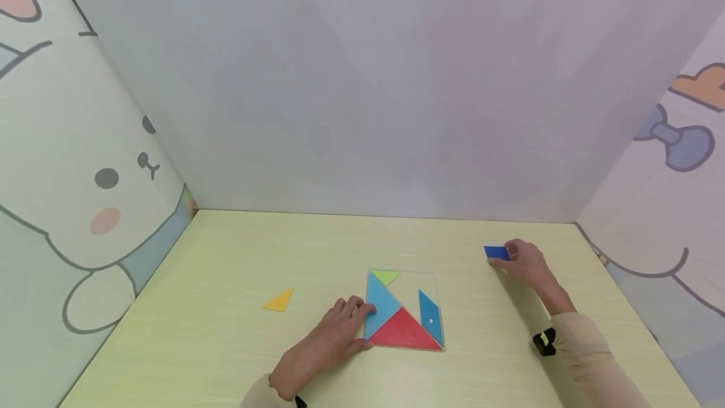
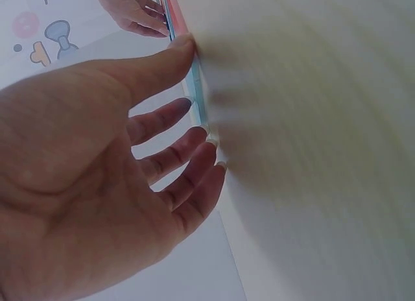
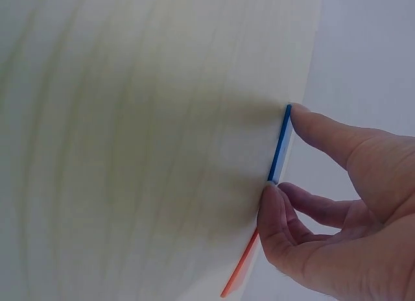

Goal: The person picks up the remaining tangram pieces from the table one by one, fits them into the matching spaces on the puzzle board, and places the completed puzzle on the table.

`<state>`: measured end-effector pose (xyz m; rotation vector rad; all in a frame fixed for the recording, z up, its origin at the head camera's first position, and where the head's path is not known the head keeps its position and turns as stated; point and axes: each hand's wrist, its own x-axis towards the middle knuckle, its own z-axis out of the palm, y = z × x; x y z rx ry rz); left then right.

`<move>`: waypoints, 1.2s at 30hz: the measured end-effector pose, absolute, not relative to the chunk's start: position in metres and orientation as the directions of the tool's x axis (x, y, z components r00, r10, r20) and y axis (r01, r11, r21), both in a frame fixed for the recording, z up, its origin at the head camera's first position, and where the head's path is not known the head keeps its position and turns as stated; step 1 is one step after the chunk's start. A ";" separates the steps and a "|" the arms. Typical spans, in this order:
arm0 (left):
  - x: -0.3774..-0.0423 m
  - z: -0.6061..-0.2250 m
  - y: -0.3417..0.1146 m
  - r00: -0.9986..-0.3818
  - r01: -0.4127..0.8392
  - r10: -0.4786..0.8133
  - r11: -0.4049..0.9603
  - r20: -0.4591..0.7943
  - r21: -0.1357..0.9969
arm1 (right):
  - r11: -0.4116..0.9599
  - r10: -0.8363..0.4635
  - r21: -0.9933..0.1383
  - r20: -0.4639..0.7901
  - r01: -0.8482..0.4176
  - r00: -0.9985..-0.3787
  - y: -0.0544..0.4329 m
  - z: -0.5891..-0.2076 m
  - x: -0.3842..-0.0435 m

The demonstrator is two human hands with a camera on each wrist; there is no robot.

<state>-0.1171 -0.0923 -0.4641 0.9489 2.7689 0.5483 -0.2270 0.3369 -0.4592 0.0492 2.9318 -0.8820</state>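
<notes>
My right hand [image 1: 528,264] pinches a dark blue four-sided tangram piece [image 1: 496,252] at the back right of the table. In the right wrist view, thumb and a finger sit at opposite ends of this blue piece [image 3: 280,144]. Slightly bent, the fingers of my left hand [image 1: 334,340] rest along the left edge of a clear tangram tray [image 1: 404,271], the forefinger on the light blue triangle [image 1: 382,300]. Inside the tray also lie a red triangle [image 1: 404,332], a green triangle [image 1: 386,276] and a blue parallelogram [image 1: 429,315] with a white dot.
A yellow triangle [image 1: 280,301] lies on the pale wooden table [image 1: 226,257], left of the tray. Beside the right hand, an orange piece [image 3: 240,265] shows edge-on, mostly hidden in the head view. Behind the table stands a plain wall [image 1: 362,93]; printed walls flank it.
</notes>
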 end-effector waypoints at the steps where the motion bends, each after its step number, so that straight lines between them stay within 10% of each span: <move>1: -0.117 -0.464 -0.092 -0.785 0.560 0.619 0.731 -0.033 0.391 | 0.835 0.008 -0.548 -0.087 0.054 -0.996 0.337 -0.459 -0.227; 36: -0.116 -0.467 -0.092 -0.787 0.568 0.617 0.737 -0.019 0.366 | 0.816 -0.089 -0.569 0.052 -0.103 -0.995 0.353 -0.460 -0.227</move>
